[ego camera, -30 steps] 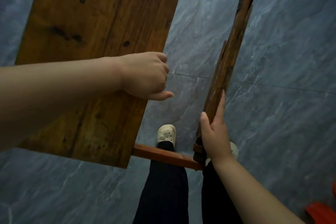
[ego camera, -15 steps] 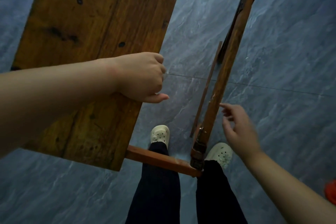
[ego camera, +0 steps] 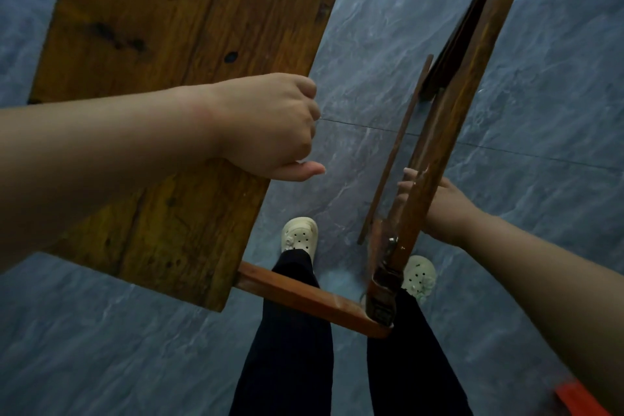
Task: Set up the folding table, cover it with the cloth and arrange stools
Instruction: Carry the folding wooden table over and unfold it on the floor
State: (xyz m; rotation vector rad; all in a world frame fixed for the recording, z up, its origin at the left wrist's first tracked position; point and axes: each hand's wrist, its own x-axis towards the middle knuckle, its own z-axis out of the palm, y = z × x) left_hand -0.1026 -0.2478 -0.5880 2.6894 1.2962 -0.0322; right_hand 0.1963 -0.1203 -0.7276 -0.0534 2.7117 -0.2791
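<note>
Folding table (ego camera: 162, 44) is seen from above, over grey floor (ego camera: 557, 78), its far end cut off by the frame. Left hand (ego camera: 266, 125) is clamped on the panel's rt edge, fingertips hidden underneath. Right hand (ego camera: 445, 206) is curled round the side rail (ego camera: 456, 84), palm masked by it. Orange obj (ego camera: 574, 398) at btm corner: cropped, unidentifiable.

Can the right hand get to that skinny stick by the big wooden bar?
Probably yes. The right hand curls round the big bar, and the skinny stick sits just past its fingertips, with nothing between.
</note>
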